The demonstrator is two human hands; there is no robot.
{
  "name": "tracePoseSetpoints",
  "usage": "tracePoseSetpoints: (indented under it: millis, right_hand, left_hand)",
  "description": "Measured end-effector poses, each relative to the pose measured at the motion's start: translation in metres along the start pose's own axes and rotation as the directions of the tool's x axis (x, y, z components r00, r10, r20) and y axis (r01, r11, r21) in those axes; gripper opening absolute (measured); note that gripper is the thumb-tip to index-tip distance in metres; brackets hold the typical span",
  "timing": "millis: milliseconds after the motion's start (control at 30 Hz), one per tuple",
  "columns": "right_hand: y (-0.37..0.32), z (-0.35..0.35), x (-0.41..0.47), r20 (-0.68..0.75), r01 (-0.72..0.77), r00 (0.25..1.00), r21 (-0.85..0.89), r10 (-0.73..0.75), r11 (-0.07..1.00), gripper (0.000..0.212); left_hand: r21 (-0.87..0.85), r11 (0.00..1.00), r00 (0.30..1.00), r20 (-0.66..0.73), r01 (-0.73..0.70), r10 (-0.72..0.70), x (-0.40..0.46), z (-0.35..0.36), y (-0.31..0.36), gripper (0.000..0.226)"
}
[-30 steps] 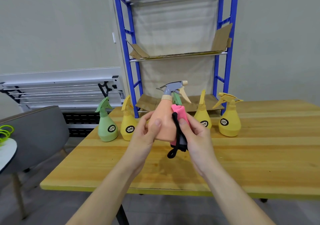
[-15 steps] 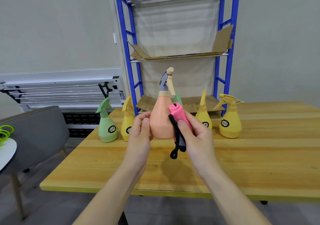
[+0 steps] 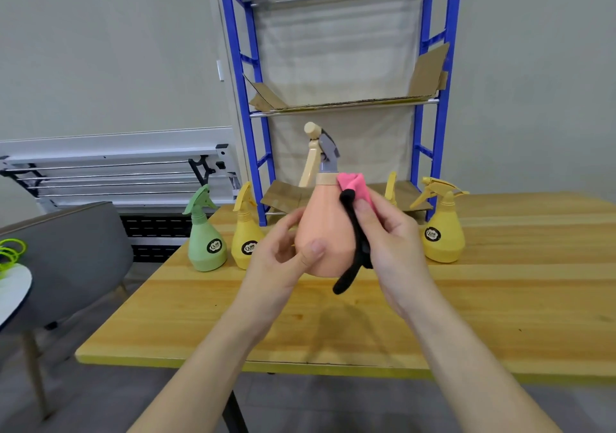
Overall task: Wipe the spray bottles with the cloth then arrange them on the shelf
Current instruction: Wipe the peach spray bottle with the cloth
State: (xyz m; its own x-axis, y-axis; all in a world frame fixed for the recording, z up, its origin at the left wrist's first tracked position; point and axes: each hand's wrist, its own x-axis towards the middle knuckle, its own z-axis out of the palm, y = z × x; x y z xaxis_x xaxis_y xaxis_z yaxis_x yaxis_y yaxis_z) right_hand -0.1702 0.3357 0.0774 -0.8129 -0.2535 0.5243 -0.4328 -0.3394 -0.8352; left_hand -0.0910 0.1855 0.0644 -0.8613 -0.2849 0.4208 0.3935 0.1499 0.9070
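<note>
While my left hand (image 3: 283,259) cups the peach spray bottle (image 3: 325,232) above the table (image 3: 500,316) to steady it, my right hand (image 3: 393,242), fingers closed, presses the pink cloth (image 3: 355,184) against its right shoulder to wipe it.

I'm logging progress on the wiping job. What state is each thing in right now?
Peach bottle: held off the table, upright, being wiped.
Cloth: bunched, pressed to the peach bottle's shoulder.
Left hand: gripping the peach bottle.
Right hand: gripping the cloth.
Green bottle: upright on the table.
Yellow bottles: upright on the table.
Shelf: no bottles, only cardboard.
</note>
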Motion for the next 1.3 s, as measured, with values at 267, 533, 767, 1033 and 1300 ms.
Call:
tracePoseSetpoints:
  millis: [267,533,767,1033,1300]
  right_hand:
    - [0.013,0.001,-0.029,0.039,-0.081,0.996,0.084,0.078,0.993,0.031]
    - [0.007,0.003,-0.014,0.159,0.094,0.985,-0.151,-0.069,0.984,0.042]
    - [0.025,0.008,-0.025,0.057,-0.105,0.993,0.04,0.103,0.994,0.032]
    - [0.035,0.013,-0.035,0.016,-0.225,0.974,0.251,0.228,0.942,0.031]
    - [0.044,0.002,-0.027,-0.029,-0.181,0.982,0.13,0.187,0.975,0.033]
  left_hand:
    - [-0.219,0.97,0.99,-0.066,0.109,-0.126,0.0,-0.001,-0.01,0.046]
    - [-0.156,0.963,0.975,0.019,0.221,-0.22,0.003,-0.003,-0.013,0.049]
    - [-0.259,0.93,0.953,-0.083,0.261,-0.29,0.008,-0.005,-0.02,0.031]
    - [-0.277,0.942,0.953,-0.18,0.19,-0.245,0.015,0.001,-0.022,0.042]
    - [-0.037,0.991,0.984,-0.121,0.127,-0.131,0.019,0.003,-0.03,0.053]
